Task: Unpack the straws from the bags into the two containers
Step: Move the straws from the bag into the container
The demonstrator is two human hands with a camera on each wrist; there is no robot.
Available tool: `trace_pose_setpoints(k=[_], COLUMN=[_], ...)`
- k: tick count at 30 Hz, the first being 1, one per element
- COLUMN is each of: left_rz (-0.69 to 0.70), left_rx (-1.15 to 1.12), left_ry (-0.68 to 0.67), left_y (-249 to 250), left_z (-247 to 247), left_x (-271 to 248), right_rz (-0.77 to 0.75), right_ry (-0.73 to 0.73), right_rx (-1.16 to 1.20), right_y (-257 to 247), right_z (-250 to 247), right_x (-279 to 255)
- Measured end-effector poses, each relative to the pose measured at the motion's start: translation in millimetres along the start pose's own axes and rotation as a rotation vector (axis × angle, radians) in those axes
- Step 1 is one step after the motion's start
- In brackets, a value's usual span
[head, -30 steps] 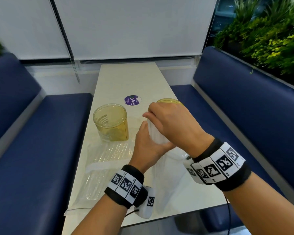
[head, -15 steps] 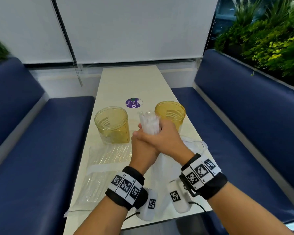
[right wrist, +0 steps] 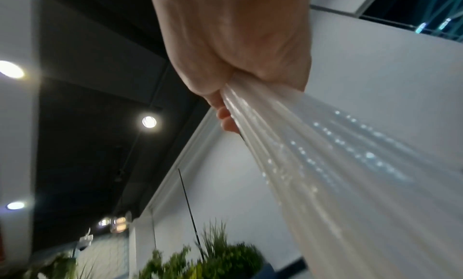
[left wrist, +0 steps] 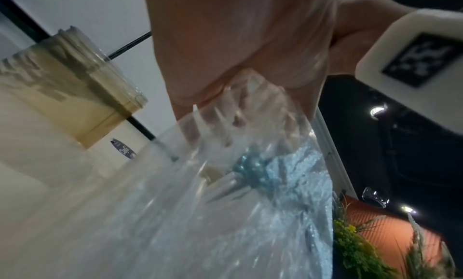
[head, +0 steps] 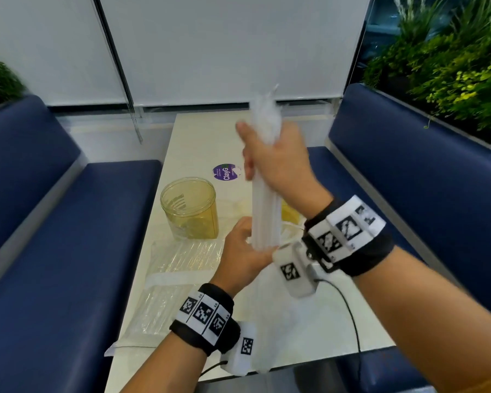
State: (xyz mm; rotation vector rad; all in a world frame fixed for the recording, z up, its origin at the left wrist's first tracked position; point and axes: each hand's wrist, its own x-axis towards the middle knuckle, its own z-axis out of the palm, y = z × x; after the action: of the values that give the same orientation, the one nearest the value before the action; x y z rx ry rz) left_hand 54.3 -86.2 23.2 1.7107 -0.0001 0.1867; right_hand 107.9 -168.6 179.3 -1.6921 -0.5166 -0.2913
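I am gripping a bundle of straws (head: 265,194) in my right hand (head: 278,163), fingers wrapped around it, above the left container (head: 189,212). My left hand (head: 243,251) is pinching the open bag (head: 270,293) just right of that container. The straws are slippery (loosely bunched), so some could slide out and scatter. The second container (head: 289,215), right of the first, is mostly hidden behind my wrist. 1 full bag (head: 170,282) is lying nearer me.

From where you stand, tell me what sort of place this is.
Most likely a café or restaurant booth: a narrow table stands between two blue padded benches, planted greenery rises behind one of them, and round ceiling lights glow overhead.
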Motion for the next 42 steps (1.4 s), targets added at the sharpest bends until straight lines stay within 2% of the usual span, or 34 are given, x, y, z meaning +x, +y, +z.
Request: trace_pose_setpoints(k=[5, 7, 9, 12, 16, 22, 25, 27, 30, 38, 42], left_rz=[0.017, 0.036, 0.054, 0.080, 0.074, 0.078, 0.071, 0.075, 0.072, 0.081, 0.101], left_rx=[0.038, 0.049, 0.054, 0.100, 0.119, 0.075, 0.026, 0.031, 0.042, 0.097, 0.102], left_ry=[0.042, 0.049, 0.060, 0.081, 0.121, 0.203, 0.225, 0.226, 0.215, 0.152, 0.118], left_y=[4, 6, 6, 6, 5, -1, -1, -1, 0, 10, 9], left_z=[-7, -9, -10, -14, -22, -32, -35, -36, -34, -34, -32], left_x=[-2, -3, -4, -5, -8, -10, -9, -8, -6, -2, -4], right_rz=[-0.220, -0.279, -0.274, -0.185, 0.006, 0.289, 0.404, 0.490, 0.542, 0.366, 0.099], right_ry=[0.168, 0.233, 0.276, 0.283, 0.216, 0.142, 0.092, 0.080, 0.056, 0.027, 0.037], right_rx=[0.149, 0.144, 0.098, 0.021, -0.102, -0.267, -0.359, -0.337, -0.362, -0.432, -0.672], right_y=[-36, -30, -10, 37, 111, 204, 228, 233, 231, 193, 152], right_z=[-47, -60, -64, -59, -52, -44, -46, -49, -54, -77, -87], right_x=[67, 90, 108, 125, 138, 126, 114, 106, 97, 88, 76])
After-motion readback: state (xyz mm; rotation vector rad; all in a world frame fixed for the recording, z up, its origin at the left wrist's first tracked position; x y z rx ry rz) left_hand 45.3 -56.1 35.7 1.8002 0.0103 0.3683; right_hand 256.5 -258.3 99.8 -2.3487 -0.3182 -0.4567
